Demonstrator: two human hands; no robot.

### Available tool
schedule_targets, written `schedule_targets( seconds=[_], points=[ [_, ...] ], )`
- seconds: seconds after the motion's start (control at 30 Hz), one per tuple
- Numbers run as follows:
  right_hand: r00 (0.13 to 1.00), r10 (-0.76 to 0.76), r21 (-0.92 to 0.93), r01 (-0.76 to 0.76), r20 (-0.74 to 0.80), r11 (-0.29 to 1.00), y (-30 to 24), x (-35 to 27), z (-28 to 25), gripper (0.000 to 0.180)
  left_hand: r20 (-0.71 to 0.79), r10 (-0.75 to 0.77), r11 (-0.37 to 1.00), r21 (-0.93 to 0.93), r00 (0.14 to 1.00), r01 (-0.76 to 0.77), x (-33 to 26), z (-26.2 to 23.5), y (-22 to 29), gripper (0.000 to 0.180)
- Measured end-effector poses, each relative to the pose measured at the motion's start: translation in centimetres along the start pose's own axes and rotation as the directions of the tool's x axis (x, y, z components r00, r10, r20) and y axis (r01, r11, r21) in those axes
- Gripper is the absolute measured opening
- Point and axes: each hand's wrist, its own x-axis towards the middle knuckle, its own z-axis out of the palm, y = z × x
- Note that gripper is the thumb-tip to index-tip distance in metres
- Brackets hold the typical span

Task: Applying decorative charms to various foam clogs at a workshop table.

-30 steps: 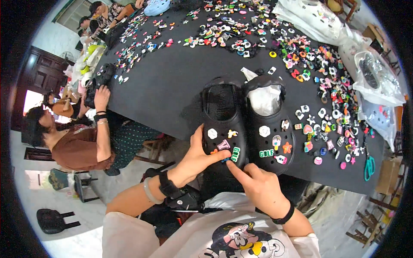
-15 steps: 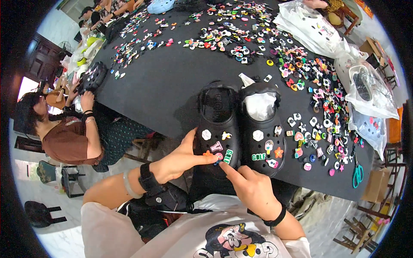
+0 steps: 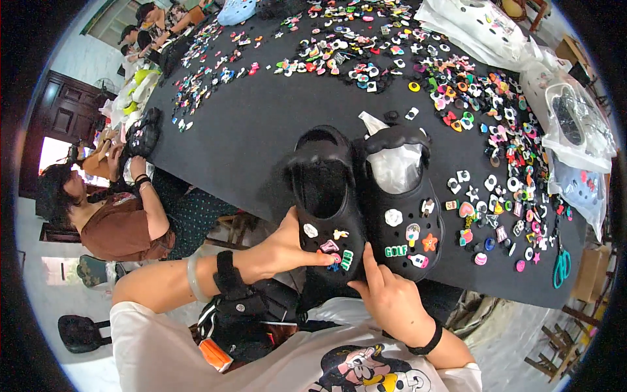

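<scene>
Thumb outstretched, your left hand (image 3: 271,251) comes in from the left on a nearly level forearm that wears a pale smooth bangle (image 3: 192,279) and a wide black fabric strap (image 3: 226,274). It is clamped on the left-hand black foam clog (image 3: 326,228): the thumb lies across the decorated toe, its tip on the small colourful charms there, and the index finger runs up along the outer side. The other fingers are hidden.

Your right hand (image 3: 398,297) rises from the lower right, a thin black band (image 3: 431,336) at the wrist. Its index finger points up along the inner side of that same clog's toe, and its thumb touches the front. Finger and thumb are apart; you cannot tell whether they grip.

The held clog sits directly between your hands, toe toward you and opening facing away. Just to its right, beyond your right fingertips, the matching black foam clog (image 3: 410,208) rests on the black-covered table (image 3: 241,130), white crumpled stuffing (image 3: 395,166) in its opening. Farther right lie loose charms, among them a pink heart-shaped charm (image 3: 466,209), and teal-handled scissors (image 3: 561,269) near the table's edge.
</scene>
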Motion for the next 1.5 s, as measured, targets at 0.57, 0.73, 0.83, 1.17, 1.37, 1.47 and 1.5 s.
schedule_targets(
  seconds=[0.57, 0.73, 0.83, 1.17, 1.37, 1.47, 1.5],
  points=[
    [0.999, -0.030, -0.037, 0.031, 0.030, 0.999, 0.4, 0.6, 0.0, 0.073, -0.180, 0.159, 0.944, 0.315, 0.971, -0.097, 0.7, -0.1, -2.8, 0.100],
    [0.999, -0.043, -0.002, 0.043, 0.004, 0.999, 0.6, 0.9, -0.1, 0.075, -0.206, 0.103, 0.955, 0.293, 0.973, -0.039, 0.8, 0.8, -1.0, 0.096],
    [0.999, -0.036, 0.045, 0.036, -0.003, 0.998, 0.9, 1.1, -0.2, 0.074, -0.173, 0.075, 0.944, 0.329, 0.982, -0.014, 1.1, 0.6, -0.2, 0.095],
    [0.999, -0.024, 0.161, 0.029, -0.034, 0.987, 1.1, 1.3, -0.1, 0.067, 0.107, -0.233, 0.963, 0.163, 0.966, 0.214, 1.2, -1.7, 2.5, 0.098],
    [0.997, 0.005, 0.330, 0.020, -0.074, 0.944, 0.4, 1.2, 0.4, 0.065, 0.146, -0.175, 0.981, 0.115, 0.974, 0.159, 0.3, -2.0, 3.1, 0.093],
    [0.998, 0.061, 0.536, -0.066, 0.027, 0.842, -0.7, 1.2, 0.4, 0.066, 0.113, -0.189, 0.982, 0.048, 0.976, 0.184, -0.6, -2.4, 2.8, 0.097],
    [0.997, 0.070, 0.609, -0.082, 0.044, 0.789, -0.6, 1.0, 1.2, 0.064, 0.098, -0.151, 0.988, 0.041, 0.984, 0.148, -0.9, -2.5, 2.8, 0.099]
  ],
)
